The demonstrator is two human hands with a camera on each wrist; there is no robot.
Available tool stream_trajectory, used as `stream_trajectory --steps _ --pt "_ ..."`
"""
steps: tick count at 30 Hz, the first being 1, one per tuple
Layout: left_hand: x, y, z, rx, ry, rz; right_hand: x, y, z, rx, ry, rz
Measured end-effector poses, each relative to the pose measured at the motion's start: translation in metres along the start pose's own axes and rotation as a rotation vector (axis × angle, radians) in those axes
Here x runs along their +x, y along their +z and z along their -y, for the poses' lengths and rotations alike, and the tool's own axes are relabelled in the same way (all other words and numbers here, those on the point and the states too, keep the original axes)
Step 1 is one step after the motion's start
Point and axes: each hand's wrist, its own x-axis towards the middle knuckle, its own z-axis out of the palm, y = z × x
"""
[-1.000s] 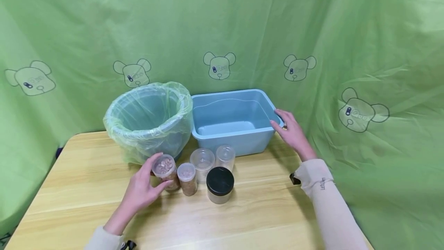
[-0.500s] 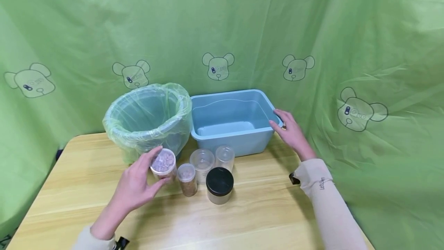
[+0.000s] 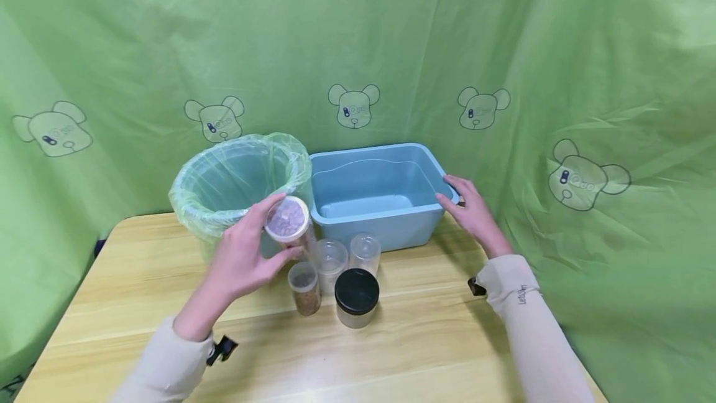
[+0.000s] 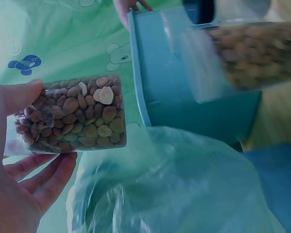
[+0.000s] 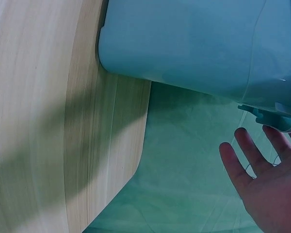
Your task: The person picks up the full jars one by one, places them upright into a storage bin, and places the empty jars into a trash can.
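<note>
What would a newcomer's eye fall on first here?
Probably the jar of nuts that the left hand holds up near the bag-lined bin. Next, the blue tub to the bin's right, with the right hand at its right end. Then the black-lidded jar, standing in front of the tub.

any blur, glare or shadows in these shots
Head view: pale glare on the table, low centre; left wrist view: held jar fairly sharp, other nut jar at upper right blurred; right wrist view: dim, broad soft shadow across the table.
</note>
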Motion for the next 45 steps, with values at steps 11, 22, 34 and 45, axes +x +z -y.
stream_trajectory --steps 11,22,34,45 --pt "0.066 0.040 0.001 -0.079 -0.009 0.022 -0.001 -0.002 0.000 0.005 -0.004 0.001" --pt "0.108 0.088 0.006 -0.084 -0.051 0.051 0.000 -0.003 0.000 -0.068 -0.009 -0.003" --pt "0.124 0.125 0.015 -0.112 -0.156 0.128 -0.001 -0.003 -0.002 -0.086 0.001 -0.013" --pt "0.124 0.137 0.024 -0.115 -0.227 0.192 -0.001 -0.002 -0.001 -0.076 0.000 -0.016"
